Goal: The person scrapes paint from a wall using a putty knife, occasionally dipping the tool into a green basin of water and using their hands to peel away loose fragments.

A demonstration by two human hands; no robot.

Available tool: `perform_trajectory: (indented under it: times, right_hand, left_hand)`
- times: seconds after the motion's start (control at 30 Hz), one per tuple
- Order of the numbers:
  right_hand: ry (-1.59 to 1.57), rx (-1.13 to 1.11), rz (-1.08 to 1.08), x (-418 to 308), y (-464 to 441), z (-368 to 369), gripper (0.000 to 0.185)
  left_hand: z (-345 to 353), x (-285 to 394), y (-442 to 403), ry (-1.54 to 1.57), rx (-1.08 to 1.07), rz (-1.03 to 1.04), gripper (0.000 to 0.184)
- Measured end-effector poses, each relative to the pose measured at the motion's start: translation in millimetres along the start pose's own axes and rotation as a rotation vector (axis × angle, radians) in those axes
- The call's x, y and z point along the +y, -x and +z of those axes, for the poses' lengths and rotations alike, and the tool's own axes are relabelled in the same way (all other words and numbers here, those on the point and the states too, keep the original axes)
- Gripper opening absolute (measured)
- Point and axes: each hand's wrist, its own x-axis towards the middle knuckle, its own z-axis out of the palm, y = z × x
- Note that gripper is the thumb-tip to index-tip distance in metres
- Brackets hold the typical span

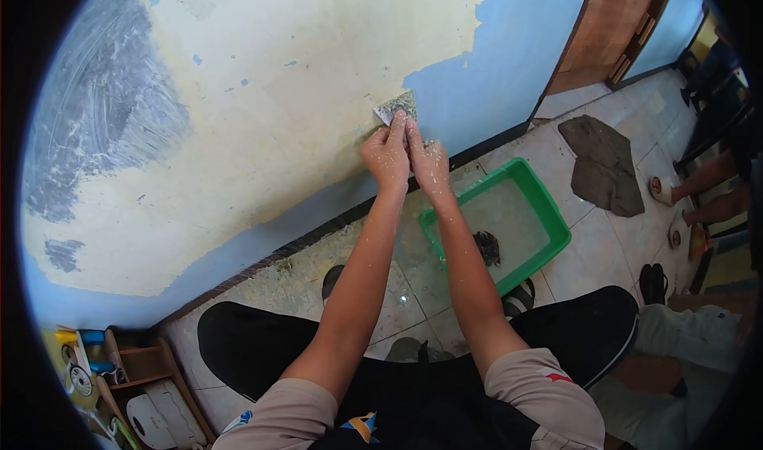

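Both my hands grip one putty scraper (pixel 396 107), its flat blade against the wall (pixel 270 124) where bare cream plaster meets blue paint. My left hand (pixel 385 156) is closed around the handle from the left. From the right, my right hand (pixel 430 164) closes on the same handle, fingers pressed beside the left ones. Pale flakes speckle both hands and forearms. The handle itself is mostly hidden by my fingers. Below my right forearm stands a green basin (pixel 548 247) of cloudy water, with a dark object (pixel 487 247) in it that I cannot make out.
Flakes litter the tiles along the dark skirting. A brown cloth (pixel 604 168) lies right of the basin. Another person's legs (pixel 707 188) show at the right, near black sandals (pixel 653 283). A wooden shelf (pixel 147 370) stands at lower left, and a brown door (pixel 604 29) is at upper right.
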Motion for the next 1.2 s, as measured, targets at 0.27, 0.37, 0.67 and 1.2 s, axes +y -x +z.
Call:
perform_trajectory:
  times: [0.27,0.37,0.67,1.2]
  right_hand:
    - [-0.019,0.000,-0.053,8.4,-8.2,-4.0,0.084]
    - [-0.023,-0.049,-0.016,-18.7,-17.8,-13.1,0.084]
    - [-0.016,0.072,0.009,15.7,5.8,-2.1,0.085]
    - [-0.026,0.027,-0.032,-30.7,0.0,-19.1,0.082]
  left_hand:
    - [1.1,-16.5,-2.0,-0.122,-0.010,-0.006,0.033]
    - [15.4,16.7,-4.2,-0.033,-0.050,0.034,0.033]
    - [3.1,-30.3,-0.7,-0.144,0.004,0.063,0.041]
    - [22.1,26.2,-2.8,0.006,-0.031,0.038,0.030]
